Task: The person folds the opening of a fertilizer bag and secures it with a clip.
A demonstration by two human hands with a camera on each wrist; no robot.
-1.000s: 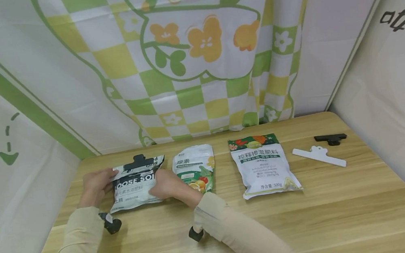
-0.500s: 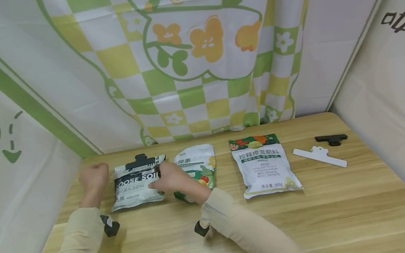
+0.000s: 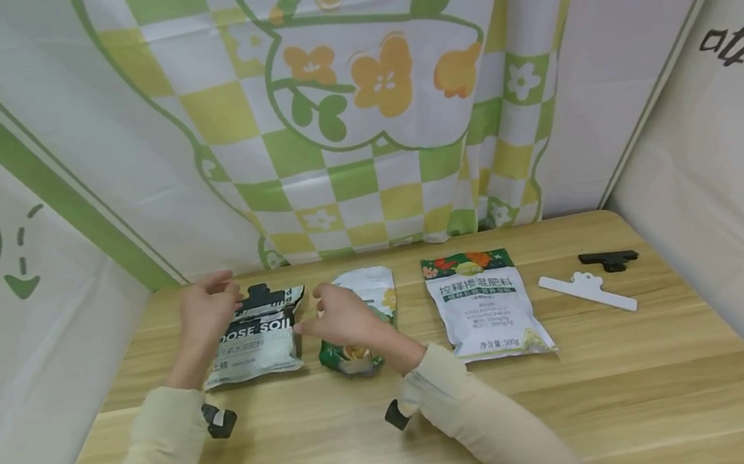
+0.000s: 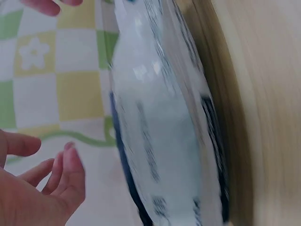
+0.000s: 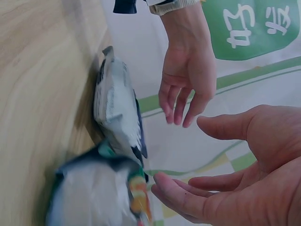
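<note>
The LOOSE SOIL bag (image 3: 255, 348) lies on the table at the left, its folded top held by a black clip (image 3: 259, 297). Above its left side hovers my left hand (image 3: 210, 307), fingers loosely bent and holding nothing. My right hand (image 3: 346, 313) is over the gap between this bag and the white-and-green fertilizer bag (image 3: 380, 283), covering part of the latter. In the right wrist view the right hand (image 5: 254, 174) has thumb and fingers spread apart, with no object between them. The left wrist view shows the left hand (image 4: 42, 183) apart from the bag.
A third bag (image 3: 487, 310), white with a green top, lies right of the middle. Farther right are a white clip (image 3: 586, 290) and a black clip (image 3: 609, 260). A checked curtain (image 3: 367, 180) hangs behind the wooden table (image 3: 339, 444).
My left hand let go of the LOOSE SOIL bag's left edge, lifted, then moved right above it. My right hand came off the bag's right side and shifted right, its fingers opening.
</note>
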